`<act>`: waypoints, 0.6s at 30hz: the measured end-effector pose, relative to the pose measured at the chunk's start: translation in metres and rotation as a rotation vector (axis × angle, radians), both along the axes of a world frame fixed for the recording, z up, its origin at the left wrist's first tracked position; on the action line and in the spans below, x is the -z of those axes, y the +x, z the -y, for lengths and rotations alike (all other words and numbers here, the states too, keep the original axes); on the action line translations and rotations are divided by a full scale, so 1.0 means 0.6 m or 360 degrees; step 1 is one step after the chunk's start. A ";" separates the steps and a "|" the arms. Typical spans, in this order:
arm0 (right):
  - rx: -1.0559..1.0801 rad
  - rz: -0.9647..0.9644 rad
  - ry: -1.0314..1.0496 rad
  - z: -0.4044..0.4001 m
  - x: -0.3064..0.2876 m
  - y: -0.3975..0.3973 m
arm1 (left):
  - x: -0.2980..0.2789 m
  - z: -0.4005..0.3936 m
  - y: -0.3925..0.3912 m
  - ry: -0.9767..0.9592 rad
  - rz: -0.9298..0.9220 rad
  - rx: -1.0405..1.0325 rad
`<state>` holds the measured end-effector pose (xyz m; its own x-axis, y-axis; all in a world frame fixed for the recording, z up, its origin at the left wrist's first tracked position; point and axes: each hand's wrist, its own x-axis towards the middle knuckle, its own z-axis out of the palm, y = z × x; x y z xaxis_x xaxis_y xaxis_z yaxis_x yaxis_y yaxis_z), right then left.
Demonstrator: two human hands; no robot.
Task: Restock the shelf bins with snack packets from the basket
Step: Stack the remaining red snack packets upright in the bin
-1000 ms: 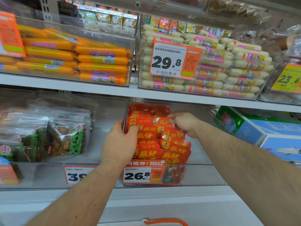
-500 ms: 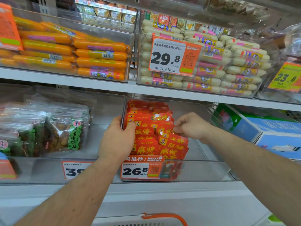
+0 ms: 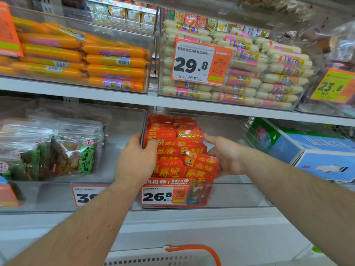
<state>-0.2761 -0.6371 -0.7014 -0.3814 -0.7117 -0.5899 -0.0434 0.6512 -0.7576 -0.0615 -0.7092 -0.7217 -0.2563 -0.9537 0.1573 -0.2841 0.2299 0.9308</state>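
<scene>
We've got both hands in the clear bin [image 3: 226,196] on the lower shelf, w/ the red snack packets [image 3: 178,150] stacked in overlapping rows at its left side. Our left hand [image 3: 137,160] curls round the stack's left edge, thumb on a packet front. Our right hand [image 3: 223,156] cups the right edge, fingers curved against the packets, index pointing back. Price tag 26.8 [image 3: 161,195] clips on the bin front. Basket [image 3: 172,256], orange handle, sits at bottom of view.
</scene>
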 end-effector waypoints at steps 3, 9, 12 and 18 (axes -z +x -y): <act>0.0029 0.0158 -0.0072 -0.004 -0.005 0.012 | 0.002 0.002 0.000 -0.0001 -0.0010 0.0001; -0.0014 0.0022 0.0077 -0.027 -0.010 0.004 | 0.001 0.001 0.000 -0.0016 -0.0025 0.0011; -0.0043 0.0227 -0.0033 -0.035 -0.005 0.010 | 0.001 0.001 -0.001 -0.0020 -0.0012 -0.0001; -0.0111 0.0198 -0.0092 -0.036 -0.009 0.021 | 0.001 0.001 -0.002 -0.0017 -0.0020 0.0002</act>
<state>-0.2633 -0.6158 -0.6961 -0.2562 -0.7681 -0.5869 0.0095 0.6051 -0.7961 -0.0625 -0.7096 -0.7224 -0.2552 -0.9517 0.1704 -0.2723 0.2399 0.9318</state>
